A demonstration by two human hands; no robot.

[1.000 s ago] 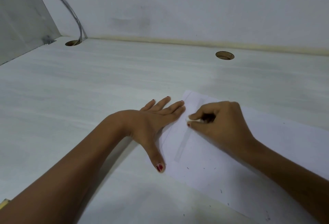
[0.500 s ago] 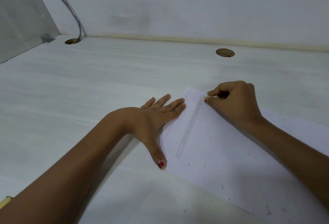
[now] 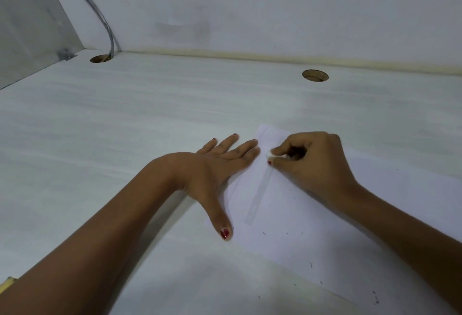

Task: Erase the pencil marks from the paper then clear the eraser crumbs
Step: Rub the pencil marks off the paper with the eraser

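Observation:
A white sheet of paper lies on the pale desk, slanting from the centre to the lower right. A faint grey band runs down its left part. My left hand lies flat with straight fingers, pressing the paper's left edge. My right hand pinches a small white eraser, whose tip touches the paper near its top left corner, right beside my left fingertips. Dark eraser crumbs are scattered over the lower part of the sheet and the desk by it.
The desk meets a white wall at the back and a grey side panel at the left. Two round cable holes sit near the back edge; a cable drops into the left one.
My right hand with the eraser went up along the grey band toward the paper's top edge, then came back down and left to beside my left fingertips. My left hand stayed put.

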